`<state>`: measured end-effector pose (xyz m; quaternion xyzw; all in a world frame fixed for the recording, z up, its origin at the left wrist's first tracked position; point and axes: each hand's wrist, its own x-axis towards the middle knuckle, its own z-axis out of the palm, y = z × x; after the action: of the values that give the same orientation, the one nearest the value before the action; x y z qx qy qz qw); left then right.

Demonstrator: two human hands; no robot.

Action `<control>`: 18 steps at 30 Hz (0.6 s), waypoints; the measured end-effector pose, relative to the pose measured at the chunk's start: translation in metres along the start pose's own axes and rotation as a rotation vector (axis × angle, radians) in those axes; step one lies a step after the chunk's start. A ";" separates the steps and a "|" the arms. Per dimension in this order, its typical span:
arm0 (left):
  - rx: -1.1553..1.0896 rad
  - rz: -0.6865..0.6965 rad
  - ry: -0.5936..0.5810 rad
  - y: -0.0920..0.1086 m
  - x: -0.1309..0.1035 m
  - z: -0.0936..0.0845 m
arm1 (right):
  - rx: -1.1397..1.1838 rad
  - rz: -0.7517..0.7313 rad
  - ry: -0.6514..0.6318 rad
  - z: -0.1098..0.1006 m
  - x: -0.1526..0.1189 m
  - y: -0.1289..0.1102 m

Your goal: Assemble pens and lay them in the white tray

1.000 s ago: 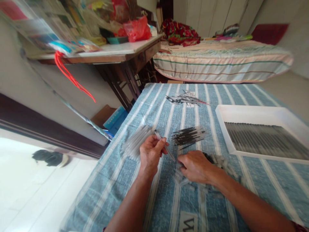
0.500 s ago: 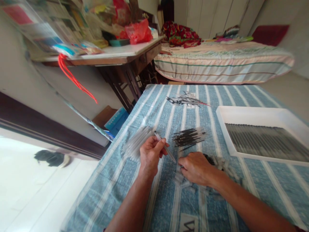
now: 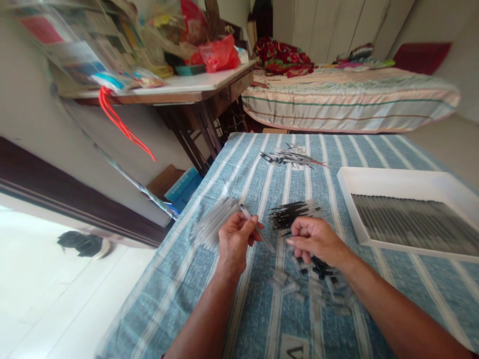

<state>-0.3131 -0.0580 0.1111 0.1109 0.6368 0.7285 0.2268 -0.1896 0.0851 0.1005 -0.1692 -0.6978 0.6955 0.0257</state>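
Note:
My left hand (image 3: 236,239) is closed around a slim, pale translucent pen (image 3: 266,241). It slants down to the right, with a dark tip at its upper end. My right hand (image 3: 314,239) hovers just right of the pen, apart from it, fingers curled and thumb near the index finger. Whatever it may pinch is too small to make out. Beyond it lies a bundle of dark pen refills (image 3: 290,214). Small clear caps (image 3: 286,283) and black pieces (image 3: 321,268) are scattered below the right hand. Left of my left hand is a pile of translucent pen barrels (image 3: 213,222).
A white tray (image 3: 348,199) on the right holds a row of dark-filled pens (image 3: 407,222). More thin pen parts (image 3: 286,157) lie at the far end of the striped tablecloth (image 3: 179,309). A desk (image 3: 187,94) and a bed (image 3: 337,104) stand behind.
My right hand has moved up and right, away from the pen's lower end, uncovering more caps and black pieces. My left hand keeps the pen in nearly the same place.

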 end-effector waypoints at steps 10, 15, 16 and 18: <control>-0.218 -0.085 0.031 0.003 0.001 -0.003 | 0.291 -0.085 0.086 0.019 -0.002 -0.002; -0.288 -0.091 0.037 0.004 0.002 -0.003 | 0.323 -0.103 0.136 0.026 -0.001 0.002; -0.298 -0.088 0.038 0.005 0.003 -0.003 | 0.320 -0.109 0.144 0.026 -0.001 0.003; -0.308 -0.084 0.042 0.005 0.003 -0.003 | 0.314 -0.120 0.161 0.026 -0.001 0.003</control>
<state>-0.3182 -0.0599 0.1149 0.0327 0.5262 0.8097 0.2579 -0.1950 0.0597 0.0965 -0.1765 -0.5852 0.7772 0.1491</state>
